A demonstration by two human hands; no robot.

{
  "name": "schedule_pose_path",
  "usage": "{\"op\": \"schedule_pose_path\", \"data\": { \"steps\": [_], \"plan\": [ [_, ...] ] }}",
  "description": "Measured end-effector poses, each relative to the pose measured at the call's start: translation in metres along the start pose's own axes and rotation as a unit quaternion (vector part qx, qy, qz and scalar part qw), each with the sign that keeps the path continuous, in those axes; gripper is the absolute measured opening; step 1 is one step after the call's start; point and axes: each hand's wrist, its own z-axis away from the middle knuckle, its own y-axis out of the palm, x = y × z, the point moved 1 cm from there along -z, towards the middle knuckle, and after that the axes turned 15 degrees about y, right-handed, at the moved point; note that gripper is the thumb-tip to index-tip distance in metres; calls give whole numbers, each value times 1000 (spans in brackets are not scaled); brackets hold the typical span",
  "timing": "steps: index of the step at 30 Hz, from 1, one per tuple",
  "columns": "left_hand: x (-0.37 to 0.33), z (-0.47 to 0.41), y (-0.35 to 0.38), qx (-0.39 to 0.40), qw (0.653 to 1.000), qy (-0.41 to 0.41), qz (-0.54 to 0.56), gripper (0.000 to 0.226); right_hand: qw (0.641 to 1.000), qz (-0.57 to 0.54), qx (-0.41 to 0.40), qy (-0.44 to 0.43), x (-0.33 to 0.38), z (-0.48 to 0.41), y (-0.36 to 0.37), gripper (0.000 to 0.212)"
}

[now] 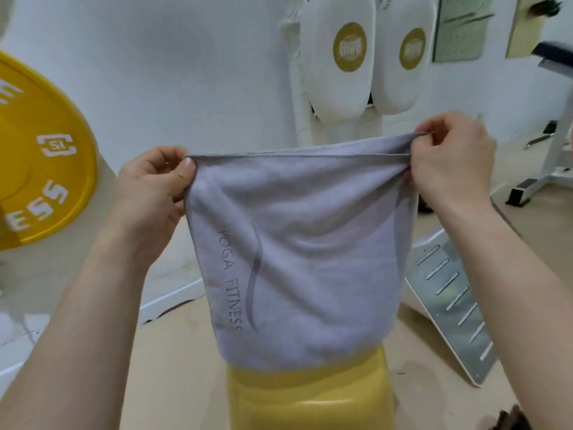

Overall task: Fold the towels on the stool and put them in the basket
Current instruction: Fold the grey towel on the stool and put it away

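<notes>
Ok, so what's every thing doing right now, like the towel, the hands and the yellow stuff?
Grey towel: held up, hanging down to the stool.
Left hand: pinches the towel's top left corner.
Right hand: pinches the towel's top right corner.
Yellow stool: stands under the towel, far end hidden.
Yellow weight plate: upright at the left.
White pads: upright, side by side, by the wall.
</notes>
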Motion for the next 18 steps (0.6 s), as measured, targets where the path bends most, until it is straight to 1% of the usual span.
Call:
{"op": "schedule_pose_path", "data": {
  "steps": [3, 5, 6, 8, 11, 12, 14, 16, 18],
  "plan": [
    [7, 2, -9, 58, 998, -35, 14, 24, 997, 60, 54, -15, -6, -1, -5, 22],
    [16, 4, -15, 80, 995, -53, -5, 24, 990, 87, 107, -14, -8, -2, -10, 21],
    [20, 5, -17, 75, 995, -60, -13, 23, 987, 82, 138, -12, -7, -2, -13, 21],
    [25, 4, -20, 47, 996, -77, -12, 22, 975, 27, 219, 6, -8, -3, -18, 23],
    [34, 1, -22, -1, 995, -95, -12, 29, 938, -50, 343, 14, -9, 3, -16, 32],
    [37, 1, -23, -18, 995, -96, -17, 30, 926, -57, 374, 8, -11, 6, -14, 35],
    [41, 1, -24, -45, 994, -95, -30, 29, 910, -36, 412, -9, -13, 11, -12, 37],
    [44, 3, -26, -63, 993, -92, -34, 28, 900, -1, 435, -19, -14, 15, -10, 30],
    [46, 4, -27, -72, 993, -87, -38, 24, 887, 36, 459, -43, -15, 17, -9, 12]
  ]
}}
